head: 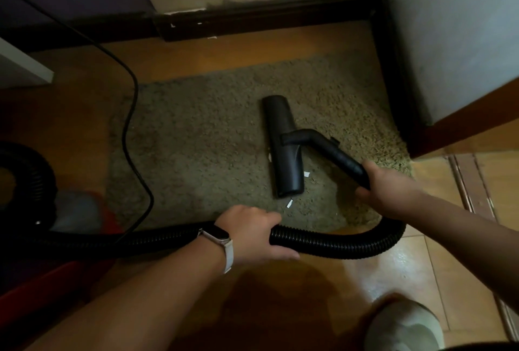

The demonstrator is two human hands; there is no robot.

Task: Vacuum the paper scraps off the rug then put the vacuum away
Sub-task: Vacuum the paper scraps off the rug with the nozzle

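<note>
Mid-vacuuming — right hand (389, 190) grips the wand (334, 154), left hand (252, 234) the hose (337, 244); next, sweep the nozzle (283, 148) over remaining scraps (289, 203).

The rug (196, 140) lies open between the power cord (129, 126) down its left side and the floor nozzle (283, 148) — bare pile. The bent wand (337, 155) slants over the right part; the corrugated hose (337, 241) bars the near edge. A dark baseboard (266, 19) closes the far side, a pale wall corner (455, 41) the right.
</note>
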